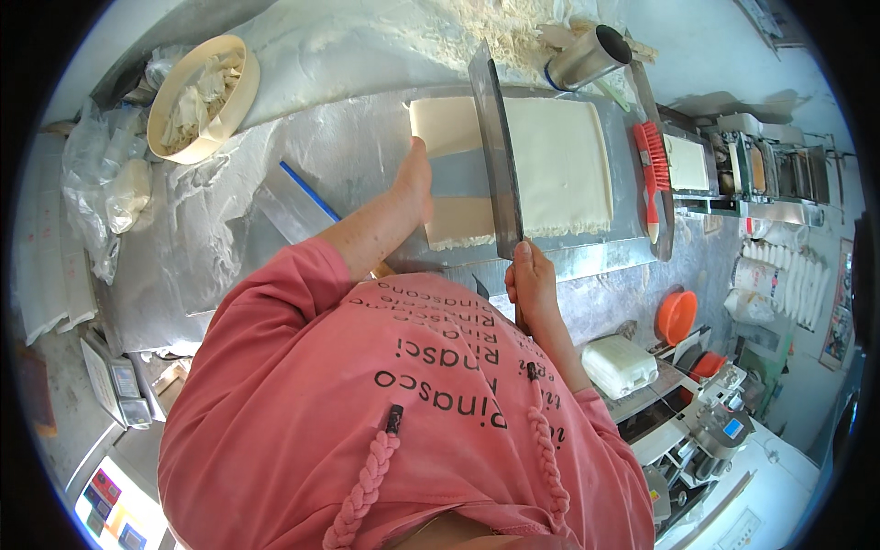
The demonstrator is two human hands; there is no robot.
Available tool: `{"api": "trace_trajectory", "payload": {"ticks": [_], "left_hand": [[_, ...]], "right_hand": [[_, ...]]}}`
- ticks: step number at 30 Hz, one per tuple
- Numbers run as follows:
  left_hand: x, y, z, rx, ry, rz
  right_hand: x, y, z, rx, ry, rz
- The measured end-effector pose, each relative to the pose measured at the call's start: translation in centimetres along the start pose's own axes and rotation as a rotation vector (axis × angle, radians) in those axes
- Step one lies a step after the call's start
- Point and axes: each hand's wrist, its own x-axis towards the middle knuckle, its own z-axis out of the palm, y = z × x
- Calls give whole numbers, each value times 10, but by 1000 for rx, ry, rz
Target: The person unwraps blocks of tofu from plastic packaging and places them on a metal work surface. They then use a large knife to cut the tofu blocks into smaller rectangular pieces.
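My right hand (535, 282) grips the handle of a long, broad-bladed knife (505, 165). Its blade stands on edge, pointing away from me across a pale dough sheet (560, 165). To the right of the blade the sheet lies flat, its near edge ragged. Shaded dough (443, 127) shows left of the blade, with a blue-grey patch between its far and near parts. My left hand (414, 182) is at the left edge of that dough; its fingers are mostly hidden. Under my left forearm lies another wide blade with a blue spine (309, 189), partly covered.
Flour dusts the metal worktop (350, 144). A round wooden container (251, 82) with dough scraps stands back left beside plastic bags (103, 172). At right are a metal cylinder (581, 65), a red brush (651, 165), an orange basin (677, 317), a white jug (619, 366) and machinery (753, 165).
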Motion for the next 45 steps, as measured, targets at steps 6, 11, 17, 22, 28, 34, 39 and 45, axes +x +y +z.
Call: {"api": "trace_trajectory", "payload": {"ticks": [6,11,17,22,28,34,39,45], "left_hand": [[5,0,-3,22,27,-3],[40,18,-1,744,383,514],[53,128,105,1668,317,522],[98,130,109,1748,196,418],[114,127,101,1542,297,391],[140,130,84,1417,281,326],[152,128,77,1464,263,360],[134,118,77,1469,311,432]], "right_hand": [[2,7,-1,-9,1,12],[6,12,0,-13,6,50],[4,-6,6,-181,7,40],[18,-23,5,-402,23,97],[31,-21,0,-549,28,109],[41,-43,-1,-596,-13,141],[47,-40,1,-604,-20,182],[56,-6,7,-643,6,129]]}}
